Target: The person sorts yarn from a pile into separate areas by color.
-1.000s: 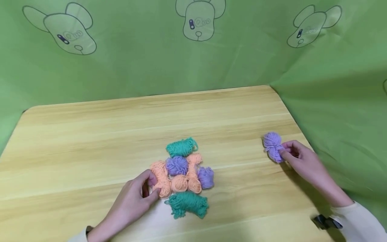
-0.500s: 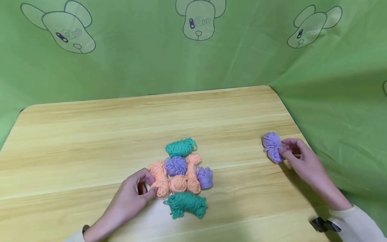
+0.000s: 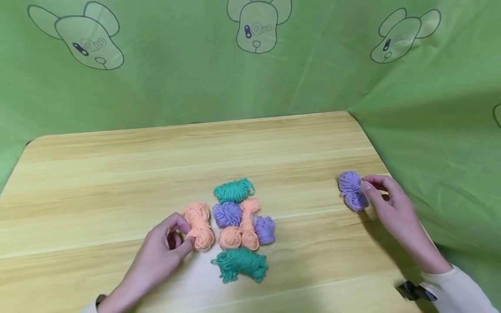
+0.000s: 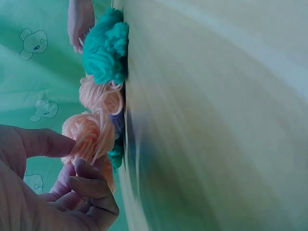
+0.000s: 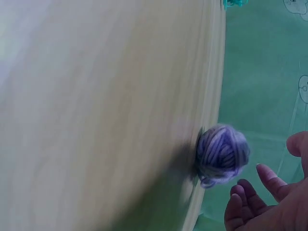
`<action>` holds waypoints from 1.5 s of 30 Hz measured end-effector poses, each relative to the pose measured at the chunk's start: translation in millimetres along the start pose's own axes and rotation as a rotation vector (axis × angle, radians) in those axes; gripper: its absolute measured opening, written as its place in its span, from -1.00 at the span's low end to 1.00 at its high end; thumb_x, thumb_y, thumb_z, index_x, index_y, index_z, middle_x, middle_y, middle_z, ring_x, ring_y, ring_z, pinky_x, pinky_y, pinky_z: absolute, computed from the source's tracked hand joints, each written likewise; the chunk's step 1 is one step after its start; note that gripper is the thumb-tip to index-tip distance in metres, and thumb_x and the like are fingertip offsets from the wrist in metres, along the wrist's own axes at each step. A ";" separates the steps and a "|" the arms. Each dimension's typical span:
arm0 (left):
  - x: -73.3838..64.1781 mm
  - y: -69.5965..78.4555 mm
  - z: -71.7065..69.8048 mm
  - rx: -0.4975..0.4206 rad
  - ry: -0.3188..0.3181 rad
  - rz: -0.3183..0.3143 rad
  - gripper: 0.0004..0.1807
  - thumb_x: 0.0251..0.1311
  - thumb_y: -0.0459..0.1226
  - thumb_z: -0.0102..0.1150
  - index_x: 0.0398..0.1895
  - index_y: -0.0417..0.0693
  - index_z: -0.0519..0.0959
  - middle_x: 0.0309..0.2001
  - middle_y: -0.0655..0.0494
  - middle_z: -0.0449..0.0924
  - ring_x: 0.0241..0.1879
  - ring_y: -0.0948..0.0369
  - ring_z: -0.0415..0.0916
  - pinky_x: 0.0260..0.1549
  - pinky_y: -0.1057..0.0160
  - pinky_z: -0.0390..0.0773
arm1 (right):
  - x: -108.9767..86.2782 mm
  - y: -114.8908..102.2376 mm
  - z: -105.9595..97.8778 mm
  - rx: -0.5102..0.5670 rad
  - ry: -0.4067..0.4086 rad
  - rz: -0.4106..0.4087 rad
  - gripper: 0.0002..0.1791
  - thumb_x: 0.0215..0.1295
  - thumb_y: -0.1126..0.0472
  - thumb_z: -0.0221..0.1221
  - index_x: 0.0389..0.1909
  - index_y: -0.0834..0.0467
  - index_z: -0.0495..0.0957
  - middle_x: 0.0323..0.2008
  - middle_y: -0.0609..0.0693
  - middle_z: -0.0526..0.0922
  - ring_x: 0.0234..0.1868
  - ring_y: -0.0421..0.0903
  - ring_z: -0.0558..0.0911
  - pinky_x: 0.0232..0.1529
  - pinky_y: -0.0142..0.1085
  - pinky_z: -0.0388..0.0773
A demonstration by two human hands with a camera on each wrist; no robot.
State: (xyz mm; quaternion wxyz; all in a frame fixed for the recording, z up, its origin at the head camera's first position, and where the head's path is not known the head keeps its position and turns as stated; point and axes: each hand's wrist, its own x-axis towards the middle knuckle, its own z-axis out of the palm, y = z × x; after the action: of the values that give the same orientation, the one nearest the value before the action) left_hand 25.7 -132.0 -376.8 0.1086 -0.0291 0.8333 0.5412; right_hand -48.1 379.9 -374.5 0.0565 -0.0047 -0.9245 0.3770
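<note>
My left hand (image 3: 158, 252) pinches a peach yarn skein (image 3: 198, 226) between thumb and fingers, a small gap left of the yarn group. In the left wrist view the thumb and fingertips touch the peach skein's (image 4: 89, 137) near end. My right hand (image 3: 393, 208) is beside a purple yarn skein (image 3: 352, 190) tied at its middle, lying on the table's right part. From the right wrist view, the fingers and thumb (image 5: 297, 143) stand spread and apart from that purple skein (image 5: 222, 155).
Grouped mid-table are a green skein (image 3: 234, 190) at the back, a purple one (image 3: 227, 214), a peach ball (image 3: 229, 238), a long peach skein (image 3: 248, 224), another purple one (image 3: 265, 229) and a green one (image 3: 241, 264) in front. Green cloth (image 3: 176, 87) walls the wooden table (image 3: 117, 174).
My left hand has drawn the peach skein leftward, away from the group. My right hand's fingers have come off the purple skein, which stays in place.
</note>
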 end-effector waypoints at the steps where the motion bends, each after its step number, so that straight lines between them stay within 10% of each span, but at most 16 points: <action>1: 0.0 0.4 -1.3 -0.003 0.007 0.000 -0.72 0.20 -0.48 0.47 -0.17 -0.05 0.57 -0.47 0.10 0.46 -0.48 0.18 0.42 -0.49 0.29 0.45 | 0.1 -1.5 0.9 0.000 0.008 -0.011 -0.57 0.74 0.09 0.08 0.35 0.32 0.53 0.14 -0.11 0.56 0.10 -0.37 0.46 -0.02 -0.63 0.37; 10: 2.7 -3.1 -10.5 -0.003 0.101 0.046 -0.75 0.27 -0.49 0.41 -0.12 -0.09 0.56 -0.45 0.08 0.45 -0.49 0.20 0.41 -0.57 0.31 0.44 | 1.9 -22.1 19.1 0.088 0.046 -0.164 -0.70 0.69 0.27 0.14 0.27 0.32 0.59 0.16 0.03 0.63 0.12 -0.28 0.52 0.10 -0.55 0.35; 17: 4.1 -6.9 -15.8 -0.043 0.135 0.039 -0.76 0.29 -0.51 0.38 -0.10 -0.15 0.55 -0.44 0.06 0.45 -0.47 0.19 0.43 -0.58 0.31 0.46 | -1.0 -45.6 30.2 0.120 -0.032 -0.157 -0.70 0.68 0.24 0.18 0.29 0.21 0.59 0.05 0.06 0.62 -0.06 -0.07 0.60 -0.15 -0.48 0.53; 45: -0.8 -27.0 -53.2 -0.039 0.282 -0.024 -0.76 0.37 -0.51 0.34 0.00 -0.27 0.52 -0.33 0.05 0.57 -0.37 0.23 0.51 -0.40 0.33 0.57 | 2.1 -83.0 71.8 0.213 -0.330 -0.313 -0.68 0.53 0.30 0.33 0.23 0.13 0.61 0.10 0.08 0.73 0.09 0.07 0.63 0.12 -0.26 0.53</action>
State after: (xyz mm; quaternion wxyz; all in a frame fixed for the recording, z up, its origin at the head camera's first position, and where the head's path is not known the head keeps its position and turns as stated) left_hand 23.0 -191.5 -380.0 -0.0036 -0.1168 0.8293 0.5465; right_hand -55.1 270.6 -367.3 -0.0371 0.2061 -0.8657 0.4546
